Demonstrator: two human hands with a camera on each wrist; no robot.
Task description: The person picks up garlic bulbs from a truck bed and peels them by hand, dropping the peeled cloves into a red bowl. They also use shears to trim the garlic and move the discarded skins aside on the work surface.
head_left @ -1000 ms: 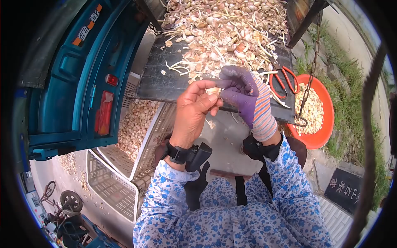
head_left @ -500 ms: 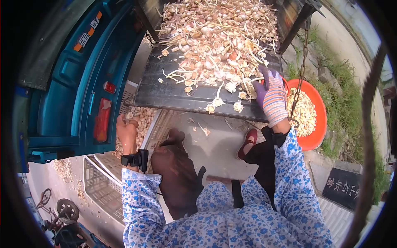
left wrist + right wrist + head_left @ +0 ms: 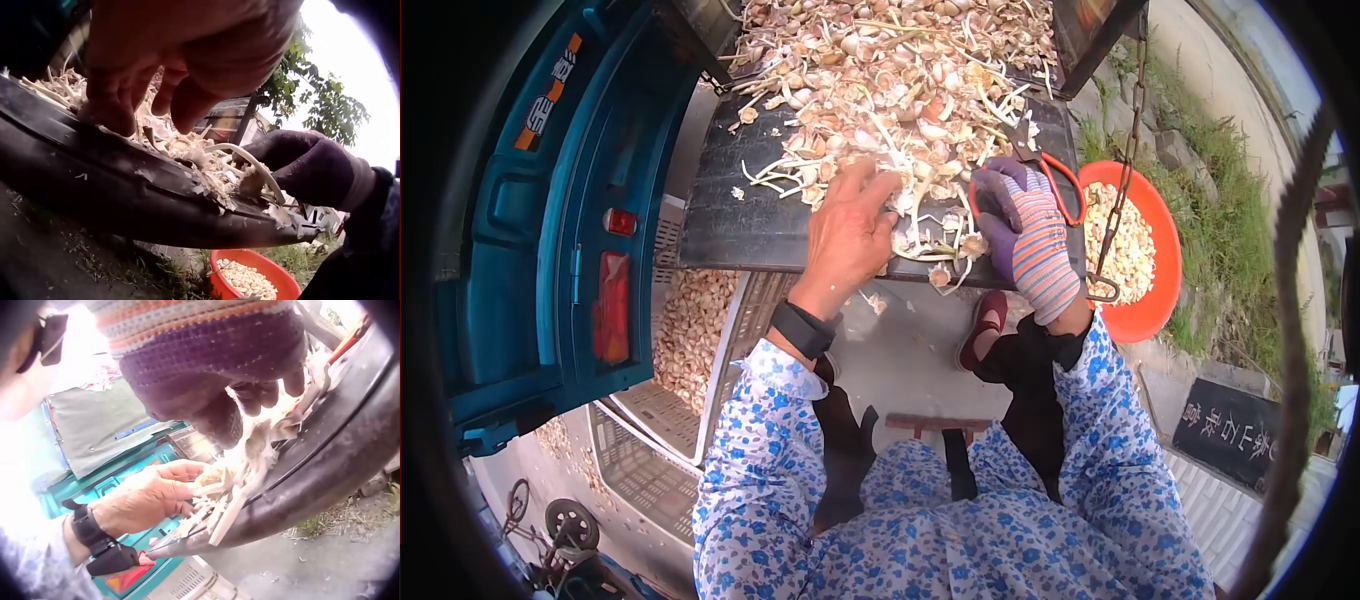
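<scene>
My bare left hand (image 3: 852,220) lies over the near edge of a heap of garlic (image 3: 900,75), its fingertips down among the cloves and dry stalks. In the left wrist view its fingers hang loosely bent and apart. My right hand (image 3: 1022,215), in a purple glove with a striped cuff, rests low by some garlic trimmings (image 3: 945,240) at the board's front edge. Gloved thumb and fingers stand apart over these scraps (image 3: 256,447) in the right wrist view. Red-handled scissors (image 3: 1065,185) lie beside and partly under the glove.
A dark board (image 3: 735,235) carries the heap. An orange basin (image 3: 1150,310) of peeled cloves stands at right, behind a hanging chain (image 3: 1138,110). At left, a plastic crate (image 3: 730,350) holds garlic beside a teal vehicle (image 3: 540,330). A black sign (image 3: 1225,435) lies at lower right.
Both hands worked a garlic piece together; then the left hand dipped to the crate while the right went to the board's right side. Now the left hand is back at the heap.
</scene>
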